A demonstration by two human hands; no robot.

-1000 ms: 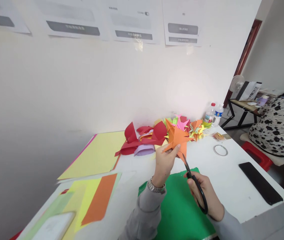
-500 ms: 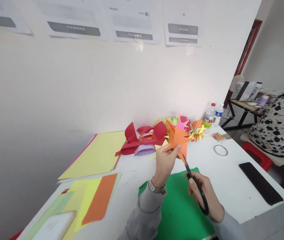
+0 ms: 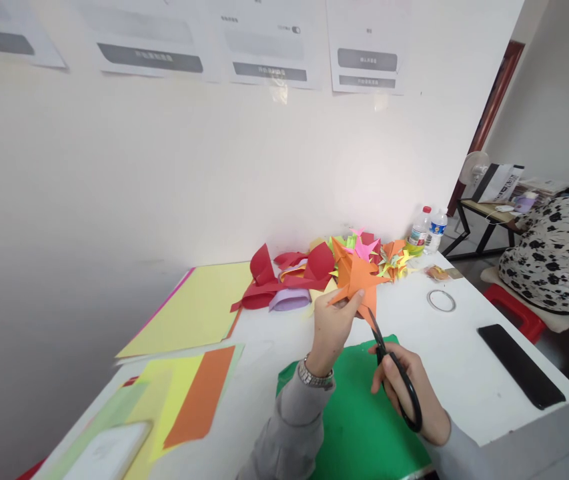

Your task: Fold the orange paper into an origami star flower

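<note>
My left hand [image 3: 331, 327] pinches a folded orange paper shape [image 3: 357, 280] and holds it up above the white table [image 3: 459, 360]. My right hand [image 3: 404, 393] grips black-handled scissors [image 3: 394, 373], whose blades point up and touch the lower edge of the orange paper. A green sheet [image 3: 359, 413] lies on the table under both hands. A silver watch sits on my left wrist.
A heap of red, pink, yellow and orange paper pieces [image 3: 324, 267] lies at the back by the wall. Yellow sheets [image 3: 194, 307], an orange sheet [image 3: 199, 397], a tape ring [image 3: 441, 301], a black phone [image 3: 520, 365] and two bottles [image 3: 428, 230] are on the table. A person in a floral top [image 3: 554, 253] sits at right.
The scissors' blades have crept slightly up into the orange paper and my right hand shifted a little. My left hand stays almost still.
</note>
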